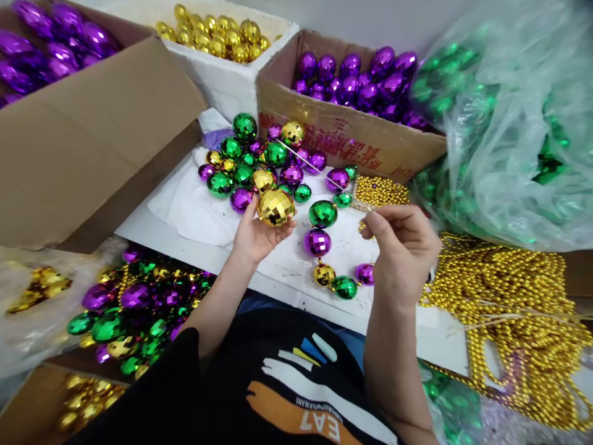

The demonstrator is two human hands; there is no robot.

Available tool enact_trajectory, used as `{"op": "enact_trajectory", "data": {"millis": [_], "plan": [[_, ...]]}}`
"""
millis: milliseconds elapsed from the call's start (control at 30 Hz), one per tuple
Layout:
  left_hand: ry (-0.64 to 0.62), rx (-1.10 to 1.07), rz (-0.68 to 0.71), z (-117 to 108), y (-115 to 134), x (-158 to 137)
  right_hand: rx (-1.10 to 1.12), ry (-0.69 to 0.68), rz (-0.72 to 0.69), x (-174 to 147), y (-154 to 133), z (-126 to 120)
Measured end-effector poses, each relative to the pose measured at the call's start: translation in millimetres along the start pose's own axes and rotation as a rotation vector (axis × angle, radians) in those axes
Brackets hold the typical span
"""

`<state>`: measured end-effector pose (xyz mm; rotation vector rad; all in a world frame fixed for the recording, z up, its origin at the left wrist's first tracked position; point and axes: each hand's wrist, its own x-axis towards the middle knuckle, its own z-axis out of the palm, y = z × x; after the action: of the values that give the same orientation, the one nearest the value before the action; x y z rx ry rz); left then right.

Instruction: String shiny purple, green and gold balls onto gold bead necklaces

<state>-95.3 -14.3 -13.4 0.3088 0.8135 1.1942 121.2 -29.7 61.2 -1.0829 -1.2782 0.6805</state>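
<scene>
My left hand (254, 235) holds a large faceted gold ball (275, 207) over a white board (185, 238). My right hand (404, 247) pinches the near end of a long thin needle (315, 165) that slants up and left toward the bead pile. A strung line of beads lies between my hands: a green ball (322, 213), a purple ball (317, 241), a small gold ball (324, 274), then green and purple ones. A heap of loose green, purple and gold balls (252, 162) lies on the board just beyond my left hand.
A cardboard box of purple balls (356, 80) and a white box of gold balls (217, 34) stand at the back. A big cardboard flap (88, 136) is at left. Gold bead strands (514, 309) pile at right under a plastic bag of green balls (504, 117). Mixed balls (134, 306) lie lower left.
</scene>
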Motion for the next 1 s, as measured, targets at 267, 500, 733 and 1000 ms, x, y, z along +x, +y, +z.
{"op": "enact_trajectory", "data": {"millis": [267,500,733,1000], "plan": [[0.068,-0.207,-0.082,6,-24,8,0.041,-0.015,0.124,-27,11,6],[0.085,-0.301,-0.084,7,-23,2,-0.144,0.017,0.131,-36,10,2],[-0.249,-0.142,0.027,23,-21,-24,0.006,-0.005,0.311,-36,26,-9],[-0.267,-0.105,0.283,68,6,-34,0.126,-0.211,0.235,4,5,-13]]}}
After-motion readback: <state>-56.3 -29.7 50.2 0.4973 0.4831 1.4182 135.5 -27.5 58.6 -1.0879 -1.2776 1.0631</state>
